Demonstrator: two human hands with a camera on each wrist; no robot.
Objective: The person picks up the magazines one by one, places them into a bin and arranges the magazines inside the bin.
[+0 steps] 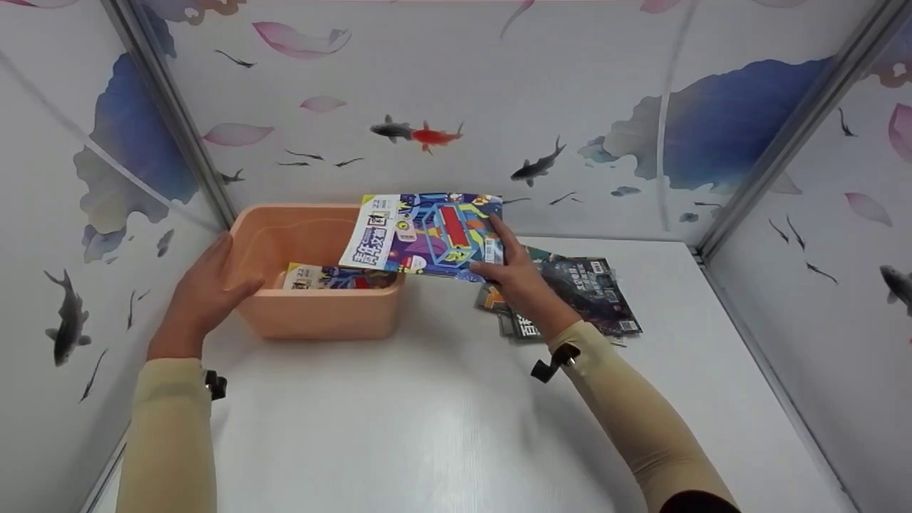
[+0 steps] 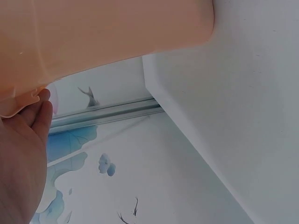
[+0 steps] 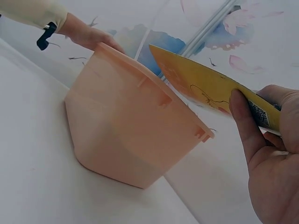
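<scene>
My right hand (image 1: 519,274) pinches a colourful magazine (image 1: 434,235) by its right end, thumb on one face and fingers on the other. The magazine is up in the air, its left end over the right side of a peach plastic bin (image 1: 328,313). In the right wrist view its yellow back cover (image 3: 201,84) shows, above the bin's rim. My left hand (image 1: 203,292) holds the bin's left rim, with fingertips (image 2: 44,112) under the lip in the left wrist view. Inside the bin lies another magazine (image 1: 313,278), partly hidden by the front wall.
Several dark-covered magazines (image 1: 588,296) lie in a loose pile on the white table (image 1: 442,427), right of the bin and partly behind my right forearm. Walls printed with fish and petals (image 1: 442,78) enclose the table at the back and both sides.
</scene>
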